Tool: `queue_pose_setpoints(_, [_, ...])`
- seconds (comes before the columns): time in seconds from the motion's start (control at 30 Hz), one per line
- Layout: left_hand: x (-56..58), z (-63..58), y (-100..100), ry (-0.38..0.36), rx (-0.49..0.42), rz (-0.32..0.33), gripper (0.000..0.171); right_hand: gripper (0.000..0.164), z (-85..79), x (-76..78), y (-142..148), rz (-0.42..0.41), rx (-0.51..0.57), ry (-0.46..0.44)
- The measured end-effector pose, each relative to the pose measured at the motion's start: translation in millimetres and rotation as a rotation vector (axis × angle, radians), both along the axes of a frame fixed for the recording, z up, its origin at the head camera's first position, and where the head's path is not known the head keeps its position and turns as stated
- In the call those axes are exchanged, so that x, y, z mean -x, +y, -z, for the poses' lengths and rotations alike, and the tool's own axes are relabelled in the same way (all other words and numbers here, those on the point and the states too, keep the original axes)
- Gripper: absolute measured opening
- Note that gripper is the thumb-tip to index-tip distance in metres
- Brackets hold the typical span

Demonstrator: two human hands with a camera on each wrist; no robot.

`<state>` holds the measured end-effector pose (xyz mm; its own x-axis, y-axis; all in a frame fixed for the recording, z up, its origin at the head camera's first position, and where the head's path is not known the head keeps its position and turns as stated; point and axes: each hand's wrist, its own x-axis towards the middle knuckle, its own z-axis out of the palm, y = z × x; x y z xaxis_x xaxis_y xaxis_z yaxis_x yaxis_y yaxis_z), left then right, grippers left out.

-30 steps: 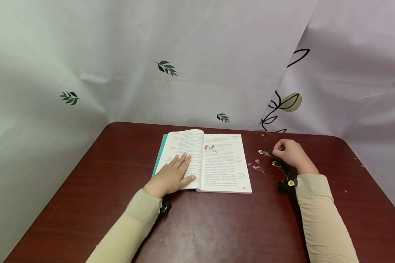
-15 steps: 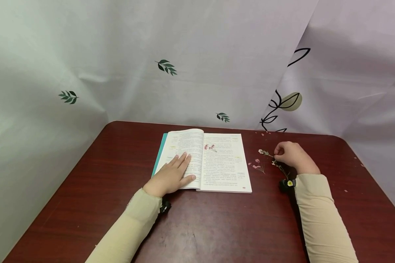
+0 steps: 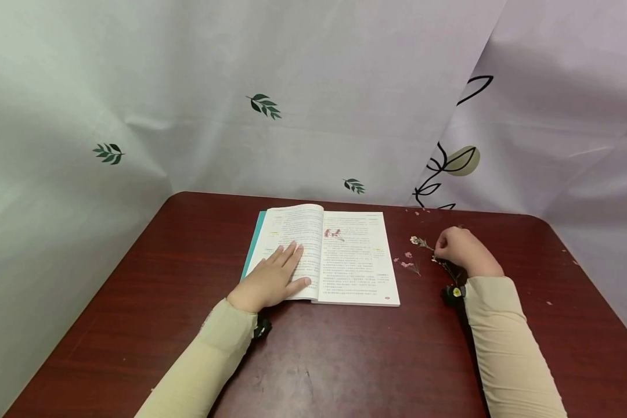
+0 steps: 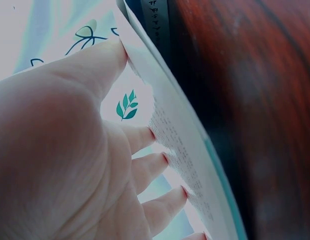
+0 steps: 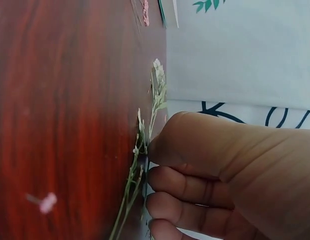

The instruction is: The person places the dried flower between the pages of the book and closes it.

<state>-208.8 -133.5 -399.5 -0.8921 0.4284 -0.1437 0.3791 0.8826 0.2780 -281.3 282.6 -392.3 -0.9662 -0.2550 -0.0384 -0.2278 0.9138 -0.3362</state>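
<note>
An open book (image 3: 357,273) lies on the table, its cover edge teal. My left hand (image 3: 266,281) rests on the left page with straight fingers; in the left wrist view its fingertips (image 4: 160,161) touch the print. To the right of the book, my right hand (image 3: 465,251) pinches the thin stem of a white flower sprig (image 3: 417,241) between thumb and finger. Beside that stem lies a second pale sprig (image 5: 130,180), partly under the hand. A pink sprig (image 3: 410,265) lies between book and hand. Another small pink sprig (image 3: 334,234) is on the right page.
Fallen pink petals (image 3: 417,212) dot the dark red wooden table (image 3: 345,360) near its back edge, with more at the right. A pale curtain with leaf prints (image 3: 303,116) hangs directly behind the table.
The right thumb and index finger parted around the stem half a second ago and have now come together on it. My left hand and the book have stayed still.
</note>
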Motion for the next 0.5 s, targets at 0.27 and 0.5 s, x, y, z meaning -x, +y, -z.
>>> queue_pose_setpoints(0.27, [-0.4, -0.4, -0.1, -0.005, -0.003, 0.002, 0.076, 0.029, 1.8, 0.0, -1.3, -0.012, -0.019, -0.028])
queue_pose_setpoints(0.5, [-0.2, -0.9, -0.3, -0.008, -0.007, 0.002, 0.076, 0.017, 1.7, 1.4, 0.4, -0.003, -0.019, -0.020])
